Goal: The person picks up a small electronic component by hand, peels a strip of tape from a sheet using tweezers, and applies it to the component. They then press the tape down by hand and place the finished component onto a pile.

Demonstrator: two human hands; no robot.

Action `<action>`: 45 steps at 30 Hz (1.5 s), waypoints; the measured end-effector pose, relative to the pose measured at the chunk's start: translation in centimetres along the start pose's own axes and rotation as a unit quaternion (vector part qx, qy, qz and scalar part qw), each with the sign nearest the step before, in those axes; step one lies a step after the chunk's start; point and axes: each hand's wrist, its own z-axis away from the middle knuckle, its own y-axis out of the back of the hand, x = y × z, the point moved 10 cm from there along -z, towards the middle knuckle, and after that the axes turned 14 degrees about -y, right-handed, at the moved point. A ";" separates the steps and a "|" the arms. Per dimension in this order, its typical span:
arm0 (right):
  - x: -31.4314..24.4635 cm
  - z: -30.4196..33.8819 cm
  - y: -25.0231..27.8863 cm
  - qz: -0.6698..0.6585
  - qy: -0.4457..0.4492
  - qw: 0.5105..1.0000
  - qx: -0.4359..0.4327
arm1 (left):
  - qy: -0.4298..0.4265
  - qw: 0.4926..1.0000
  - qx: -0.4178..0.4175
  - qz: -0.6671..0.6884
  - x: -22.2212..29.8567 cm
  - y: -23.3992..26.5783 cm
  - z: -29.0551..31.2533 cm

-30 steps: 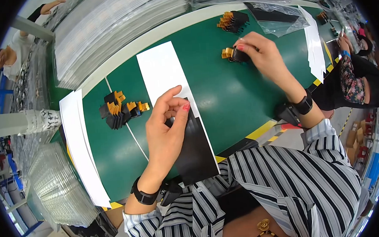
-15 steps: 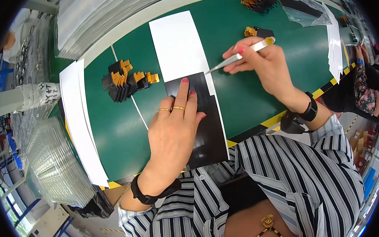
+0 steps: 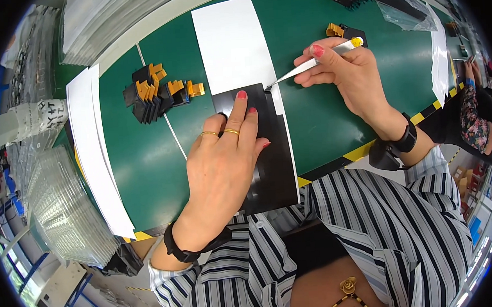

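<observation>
- At frame centre, the left hand lies flat, fingers spread, pressing the black sheet onto the green table.
- Upper right, the right hand pinches white tweezers, tips at the sheet's top corner.
- Risk: if the pressing hand eases, the sheet could shift; the tips could scratch it.
- Upper left, 1 pile of black-and-orange parts lies apart.

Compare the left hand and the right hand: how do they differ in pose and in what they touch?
The left hand lies flat, palm down, pressing on the black sheet; the right hand is raised and pinches white tweezers. The left hand touches the sheet directly; the right hand reaches it only through the tweezers' tip, at the sheet's top edge. Both wear a black wristband.
</observation>
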 end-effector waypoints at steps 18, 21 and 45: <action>-1.1 -0.2 0.0 -0.131 0.015 0.990 -0.052 | 0.091 0.993 0.067 -0.038 -14.6 7.4 0.5; -0.7 -0.3 0.0 -0.121 -0.005 0.992 -0.041 | 0.119 0.992 0.007 0.039 -17.2 4.6 0.4; -8.6 2.7 -2.1 -0.020 0.245 0.966 -0.082 | 0.262 0.698 0.232 0.625 -9.3 0.7 -1.6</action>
